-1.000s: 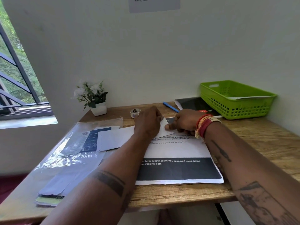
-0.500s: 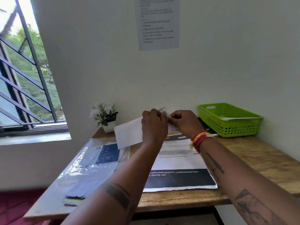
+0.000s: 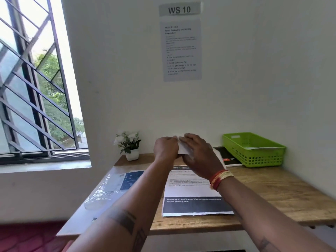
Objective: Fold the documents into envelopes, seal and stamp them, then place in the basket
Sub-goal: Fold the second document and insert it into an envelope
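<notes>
Document: one printed sheet [image 3: 194, 190] lies flat on the near middle of the worktop [image 3: 283, 195], its dark band toward the near edge; it looks unfolded.
Packet: one clear plastic sleeve [image 3: 112, 186] lies to the left of the sheet, with blue-and-white stationery inside; how many pieces it holds I cannot tell.
Hands: two, both raised above the far end of the sheet. The left hand [image 3: 166, 149] and the right hand [image 3: 197, 153] meet on one white envelope [image 3: 182, 148].
Fingers: both sets are closed onto the envelope, left at its left end, right over its top and right side; most of the paper is hidden behind them.
Step in hand: probably opening or pressing the flap, though the flap itself is out of sight.
Doing it well: keep the left hand pinching one end as an anchor and let the right run along the flap edge, so the paper stays square and uncreased.
Plant: one small white pot [image 3: 132, 155], far left.
Dark booklet: one [image 3: 228, 157], far, just left of the basket.
Basket: one green basket [image 3: 254, 157] at the far right, with some white paper already lying in it.
</notes>
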The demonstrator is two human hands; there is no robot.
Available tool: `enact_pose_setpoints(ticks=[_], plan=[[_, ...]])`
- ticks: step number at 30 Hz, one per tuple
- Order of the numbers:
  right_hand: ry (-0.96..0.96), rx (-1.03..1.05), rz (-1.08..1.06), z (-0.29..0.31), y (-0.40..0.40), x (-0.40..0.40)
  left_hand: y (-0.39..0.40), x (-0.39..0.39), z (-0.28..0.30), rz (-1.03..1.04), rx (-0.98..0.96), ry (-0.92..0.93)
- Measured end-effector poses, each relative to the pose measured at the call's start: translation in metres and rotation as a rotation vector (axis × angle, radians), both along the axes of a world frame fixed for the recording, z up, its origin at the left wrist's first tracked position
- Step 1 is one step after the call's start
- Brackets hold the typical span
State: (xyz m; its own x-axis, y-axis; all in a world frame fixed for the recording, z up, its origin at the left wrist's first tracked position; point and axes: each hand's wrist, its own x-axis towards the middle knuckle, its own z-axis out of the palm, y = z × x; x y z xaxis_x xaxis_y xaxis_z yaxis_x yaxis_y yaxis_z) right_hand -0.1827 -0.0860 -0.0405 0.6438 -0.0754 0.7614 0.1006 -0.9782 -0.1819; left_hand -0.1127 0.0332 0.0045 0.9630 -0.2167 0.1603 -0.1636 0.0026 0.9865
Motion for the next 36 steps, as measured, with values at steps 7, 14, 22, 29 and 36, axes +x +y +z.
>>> enact_pose_setpoints(ticks=[7,14,22,29,36], plan=[[0.408,-0.212,-0.093,-0.049,-0.026,-0.014,0.038,0.019,-0.047,-0.157,0.016,0.457],[0.749,0.040,0.012,-0.058,-0.046,-0.016,0.041,0.034,-0.077,-0.062,0.337,0.321],[0.870,0.032,-0.004,-0.057,-0.039,-0.015,0.036,0.035,-0.085,0.135,1.015,-0.329],[0.923,-0.005,-0.035,-0.057,-0.037,-0.010,0.017,0.026,-0.106,-0.007,1.103,-0.734],[0.978,-0.019,-0.074,-0.054,-0.037,-0.014,0.006,0.027,-0.112,-0.406,1.304,-0.526]])
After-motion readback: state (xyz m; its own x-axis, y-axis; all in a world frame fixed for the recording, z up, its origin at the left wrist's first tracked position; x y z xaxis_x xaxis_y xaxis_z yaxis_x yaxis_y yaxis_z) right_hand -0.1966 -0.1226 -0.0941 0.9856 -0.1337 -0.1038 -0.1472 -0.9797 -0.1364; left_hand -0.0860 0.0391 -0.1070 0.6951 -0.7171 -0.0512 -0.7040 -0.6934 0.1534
